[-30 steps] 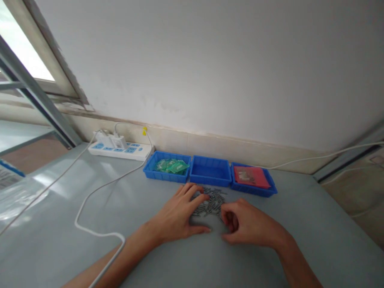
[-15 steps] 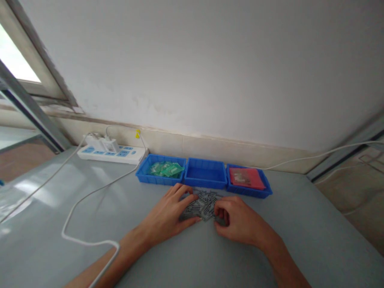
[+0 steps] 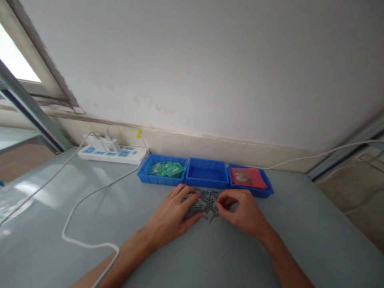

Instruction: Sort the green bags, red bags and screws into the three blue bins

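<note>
Three trays [image 3: 207,184] behind metal pieces [image 3: 207,203], cable [image 3: 90,246] crossing left forearm [image 3: 133,250]

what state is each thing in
thin grey metal pieces: loosely piled
three blue plastic trays: lidless
green plastic packets: heaped
flat red packaging: lying in right tray
white rectangular power strip: plugs inserted
thin white cable: slack
bare left hand: open
bare right hand: pinched shut

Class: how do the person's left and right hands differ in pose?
The left hand is open, thumb and fingers apart; the right hand is curled, thumb and fingertips drawn together. The left hand is at the left of the metal pieces; the right hand, at their right. Both are bare.
</note>
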`<state>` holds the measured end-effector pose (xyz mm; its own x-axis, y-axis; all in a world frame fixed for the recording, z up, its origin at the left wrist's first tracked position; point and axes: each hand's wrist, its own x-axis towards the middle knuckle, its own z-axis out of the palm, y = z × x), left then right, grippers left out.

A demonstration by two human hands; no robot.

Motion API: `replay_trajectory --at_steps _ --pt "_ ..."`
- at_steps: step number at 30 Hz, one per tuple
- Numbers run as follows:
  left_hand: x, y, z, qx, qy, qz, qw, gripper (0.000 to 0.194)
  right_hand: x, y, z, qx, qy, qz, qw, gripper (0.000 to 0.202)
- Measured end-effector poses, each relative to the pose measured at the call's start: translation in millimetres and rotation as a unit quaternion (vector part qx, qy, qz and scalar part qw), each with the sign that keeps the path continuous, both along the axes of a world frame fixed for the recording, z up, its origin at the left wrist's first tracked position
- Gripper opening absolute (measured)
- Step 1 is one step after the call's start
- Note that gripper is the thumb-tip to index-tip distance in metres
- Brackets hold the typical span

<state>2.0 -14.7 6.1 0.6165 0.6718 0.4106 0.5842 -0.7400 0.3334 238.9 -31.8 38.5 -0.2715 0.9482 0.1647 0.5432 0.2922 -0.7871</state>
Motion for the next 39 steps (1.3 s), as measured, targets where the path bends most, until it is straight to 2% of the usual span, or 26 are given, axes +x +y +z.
replay_trajectory --at_steps 3,7,11,15,18,20,24,27,29,31,34,36,39 --pt "-0.4 0.4 2.6 0.034 -0.008 0.0 0.999 0.039 -4.6 -1.2 -1.9 -0.058 0.062 0.019 0.996 0.006" --pt "-1.6 -0.1 8.8 0.079 0.012 -0.06 0.995 0.019 -10.2 -3.8 -4.8 -0.117 0.099 0.051 0.987 0.006" --pt "0.1 -2.8 10.7 0.084 0.019 -0.111 0.99 0.02 -13.7 -2.8 -12.8 -0.157 0.174 0.057 0.97 0.011" --pt "2.0 -4.6 10.4 0.093 0.016 -0.116 0.989 0.021 -18.6 -0.7 -22.4 -0.186 0.245 0.05 0.95 0.019" --pt "-0.1 -4.4 13.2 0.09 0.013 -0.088 0.992 0.019 -21.2 0.6 -25.3 -0.178 0.279 0.037 0.943 0.023" --pt "-3.3 -3.0 16.0 0.092 -0.005 -0.048 0.995 0.016 -21.6 2.5 -25.2 -0.162 0.297 0.015 0.941 0.026" --pt "-10.7 4.7 18.1 0.129 -0.055 0.081 0.987 0.025 -21.7 9.8 -24.4 -0.086 0.35 -0.085 0.929 0.025" --pt "-14.3 11.9 14.0 0.123 -0.042 0.141 0.981 0.032 -20.8 14.7 -24.4 -0.02 0.383 -0.142 0.913 0.033" --pt "-15.3 14.7 9.7 0.11 -0.02 0.163 0.98 0.035 -18.4 15.9 -24.2 0.003 0.367 -0.149 0.918 0.037" --pt "-15.5 15.3 5.7 0.103 0.002 0.18 0.978 0.038 -14.0 15.1 -23.2 0.02 0.319 -0.15 0.935 0.031" --pt "-15.8 14.5 2.2 0.096 0.019 0.189 0.977 0.042 -4.0 11.5 -18.6 0.062 0.18 -0.14 0.972 0.02" --pt "-16.6 14.3 2.1 0.094 0.02 0.185 0.978 0.043 4.1 8.1 -13.0 0.081 0.042 -0.086 0.992 0.012" --pt "-17.7 14.3 5.5 0.118 0.004 0.171 0.978 0.039 16.2 2.8 -4.4 0.064 -0.116 0.022 0.991 0.007"
